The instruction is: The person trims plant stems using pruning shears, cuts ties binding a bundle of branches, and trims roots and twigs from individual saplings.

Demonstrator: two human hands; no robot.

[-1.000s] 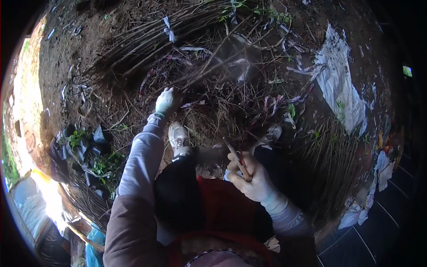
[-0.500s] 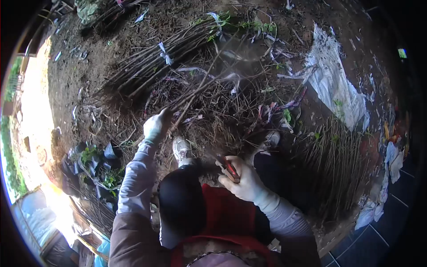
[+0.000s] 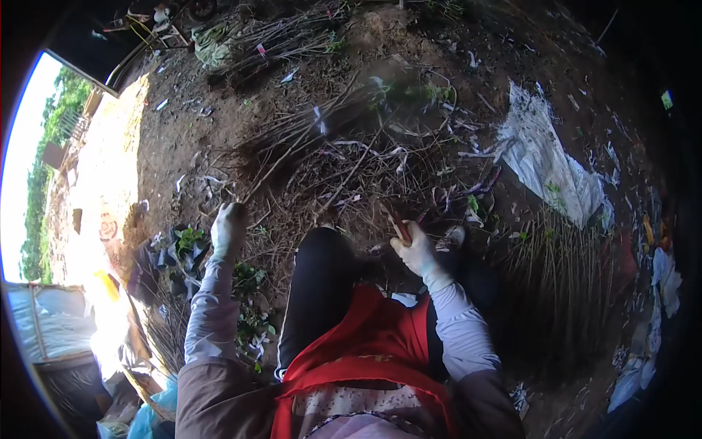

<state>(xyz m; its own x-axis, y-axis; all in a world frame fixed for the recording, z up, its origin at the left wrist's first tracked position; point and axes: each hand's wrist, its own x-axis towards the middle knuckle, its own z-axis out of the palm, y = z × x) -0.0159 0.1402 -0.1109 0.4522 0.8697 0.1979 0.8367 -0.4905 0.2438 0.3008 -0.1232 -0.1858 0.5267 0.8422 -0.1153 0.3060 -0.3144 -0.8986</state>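
My left hand, in a pale glove, is closed on the lower end of a thin woody stem that slants up and away to the right. My right hand, also gloved, grips red-handled pruning shears, whose blades point up and left; blur hides whether they are apart. Beyond the held stem lies a tied bundle of stems with a pale tie around it. Loose cut twigs litter the soil between my hands.
Upright thin stems stand close together at the right, below a torn white sheet. Another bundle lies at the far side. Leafy cuttings and dark plastic are by my left arm. Bright daylight enters from the left.
My left hand has moved left with the stem, and my right hand has moved slightly up and right with the shears. The head view has shifted, showing more of the far ground and the left side.
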